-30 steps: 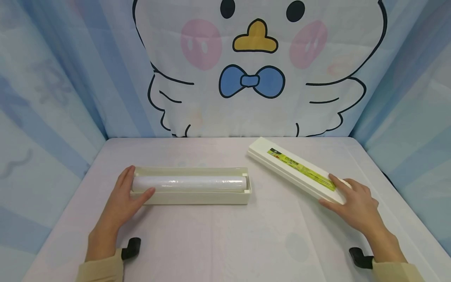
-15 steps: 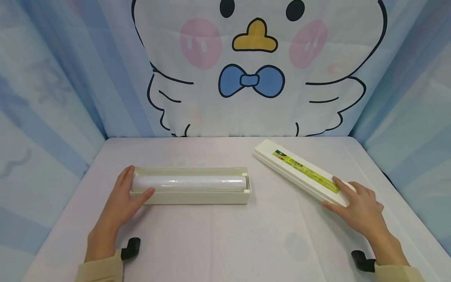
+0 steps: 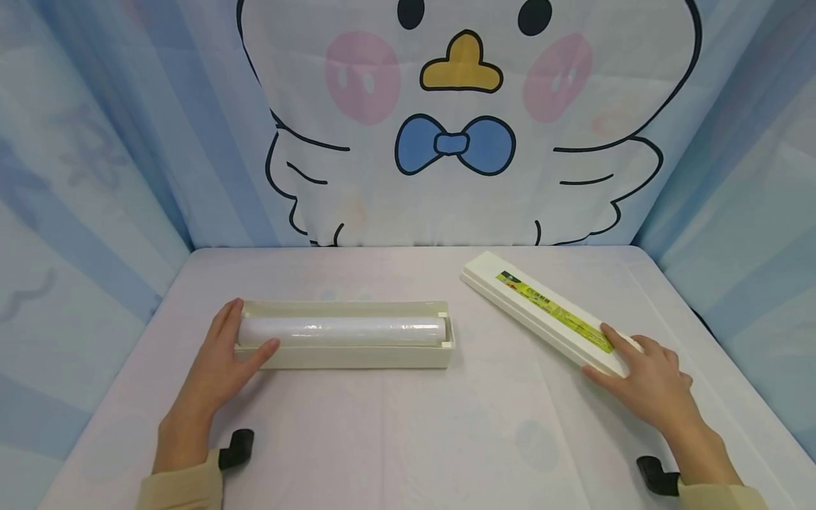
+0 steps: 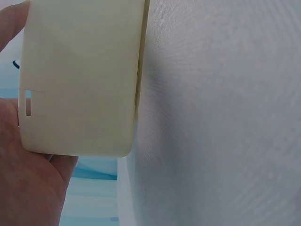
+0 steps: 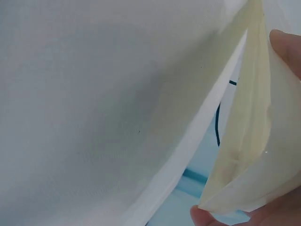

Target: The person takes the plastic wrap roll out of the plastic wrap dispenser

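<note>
An off-white cling film box (image 3: 357, 358) lies lengthwise at the left of the table, its top side uncovered. Inside it rests a glossy film roll (image 3: 344, 330). My left hand (image 3: 219, 365) grips the box's left end, thumb on the front wall and fingers behind; the left wrist view shows the flat box end (image 4: 80, 80) with a small slot. At the right, my right hand (image 3: 653, 382) holds the near end of the long white lid (image 3: 542, 312), which slants toward the back. In the right wrist view the hollow underside (image 5: 249, 117) shows, with this end raised off the table.
A pale cloth covers the table (image 3: 414, 425). Behind it hangs a curtain (image 3: 465, 198) with a cartoon figure, and blue-and-white cloth closes both sides. Black mounts (image 3: 239, 448) sit at both wrists.
My right hand and the lid have shifted a little to the right and toward me, mostly in the earlier half second. The left hand and box have stayed in place.
</note>
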Action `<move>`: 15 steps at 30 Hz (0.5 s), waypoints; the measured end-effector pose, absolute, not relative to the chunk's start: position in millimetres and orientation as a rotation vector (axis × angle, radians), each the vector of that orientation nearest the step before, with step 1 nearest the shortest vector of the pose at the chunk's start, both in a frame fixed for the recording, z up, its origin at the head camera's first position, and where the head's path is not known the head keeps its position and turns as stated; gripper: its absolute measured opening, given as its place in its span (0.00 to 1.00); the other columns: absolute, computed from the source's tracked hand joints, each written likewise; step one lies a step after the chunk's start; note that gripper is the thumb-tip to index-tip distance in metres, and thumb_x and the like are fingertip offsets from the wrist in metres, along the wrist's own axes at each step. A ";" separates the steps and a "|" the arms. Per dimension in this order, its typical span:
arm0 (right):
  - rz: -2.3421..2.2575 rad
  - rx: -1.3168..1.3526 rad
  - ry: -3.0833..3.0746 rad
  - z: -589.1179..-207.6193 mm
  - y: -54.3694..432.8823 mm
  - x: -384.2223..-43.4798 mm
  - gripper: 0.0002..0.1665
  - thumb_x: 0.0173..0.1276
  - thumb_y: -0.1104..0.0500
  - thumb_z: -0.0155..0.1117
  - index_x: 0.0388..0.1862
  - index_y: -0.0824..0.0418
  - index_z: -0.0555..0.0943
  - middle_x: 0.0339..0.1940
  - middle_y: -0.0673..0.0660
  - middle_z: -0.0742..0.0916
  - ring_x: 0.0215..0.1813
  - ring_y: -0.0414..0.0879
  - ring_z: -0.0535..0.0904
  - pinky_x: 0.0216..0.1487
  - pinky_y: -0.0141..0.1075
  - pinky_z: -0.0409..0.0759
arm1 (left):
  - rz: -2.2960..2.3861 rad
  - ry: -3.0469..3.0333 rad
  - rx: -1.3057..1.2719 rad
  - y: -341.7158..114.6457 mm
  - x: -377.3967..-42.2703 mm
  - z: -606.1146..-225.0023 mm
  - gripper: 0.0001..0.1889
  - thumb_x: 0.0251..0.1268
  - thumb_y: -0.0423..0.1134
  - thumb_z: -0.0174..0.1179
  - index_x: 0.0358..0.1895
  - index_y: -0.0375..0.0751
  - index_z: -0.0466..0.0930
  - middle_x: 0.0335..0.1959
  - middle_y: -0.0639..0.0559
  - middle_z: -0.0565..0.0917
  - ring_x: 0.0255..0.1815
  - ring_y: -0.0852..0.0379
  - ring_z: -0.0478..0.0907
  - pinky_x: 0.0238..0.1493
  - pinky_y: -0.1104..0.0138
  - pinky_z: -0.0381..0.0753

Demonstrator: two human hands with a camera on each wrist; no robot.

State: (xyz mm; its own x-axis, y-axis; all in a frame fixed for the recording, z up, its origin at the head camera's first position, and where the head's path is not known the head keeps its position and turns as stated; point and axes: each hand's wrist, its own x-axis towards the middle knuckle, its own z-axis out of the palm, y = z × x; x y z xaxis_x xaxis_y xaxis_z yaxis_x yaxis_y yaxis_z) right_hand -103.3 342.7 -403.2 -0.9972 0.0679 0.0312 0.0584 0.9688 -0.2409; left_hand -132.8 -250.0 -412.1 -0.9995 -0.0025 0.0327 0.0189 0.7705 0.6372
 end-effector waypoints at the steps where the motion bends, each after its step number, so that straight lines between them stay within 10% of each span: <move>1: 0.373 -0.102 -3.091 -402.5 341.7 -103.0 0.55 0.65 0.31 0.65 0.80 0.59 0.60 0.64 0.80 0.65 0.59 0.83 0.60 0.39 0.79 0.64 | -1.055 -2.925 -0.015 -250.0 -132.8 -411.9 0.55 0.69 0.60 0.61 0.81 0.32 0.36 0.81 0.31 0.41 0.76 0.26 0.47 0.67 0.30 0.53; 15: 0.373 -0.088 -3.230 -399.5 327.0 -97.8 0.56 0.63 0.38 0.70 0.79 0.66 0.59 0.59 0.86 0.67 0.52 0.82 0.66 0.36 0.69 0.75 | -1.040 -2.930 -0.019 -250.3 -132.7 -410.9 0.55 0.70 0.60 0.60 0.81 0.31 0.36 0.80 0.31 0.41 0.76 0.26 0.47 0.67 0.30 0.53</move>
